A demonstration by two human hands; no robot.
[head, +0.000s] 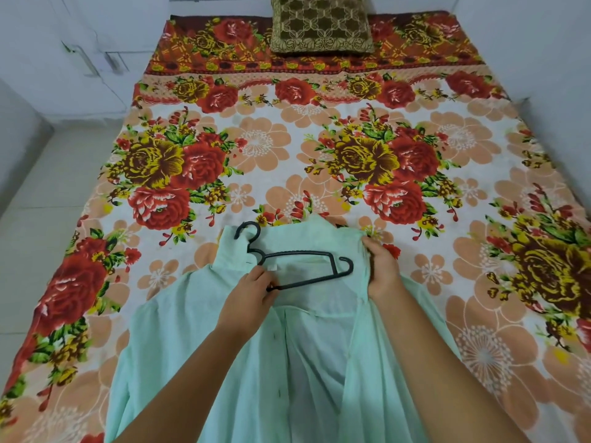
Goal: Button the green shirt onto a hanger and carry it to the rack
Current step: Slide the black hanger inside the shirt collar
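A pale green shirt (179, 340) lies unbuttoned and spread open on the bed, collar pointing away from me. A dark plastic hanger (307, 254) lies inside the open shirt just below the collar, its hook over the left collar flap. My left hand (248, 298) pinches the hanger's lower bar at its left end. My right hand (382, 270) grips the shirt's right shoulder edge and lifts the fabric. The shirt's lower part runs out of the frame under my forearms.
The bed (351, 148) is covered by a flowered sheet in red, yellow and peach. A brown patterned pillow (321, 22) sits at the head. Tiled floor (41, 193) runs along the bed's left side, and white walls stand behind and to the right.
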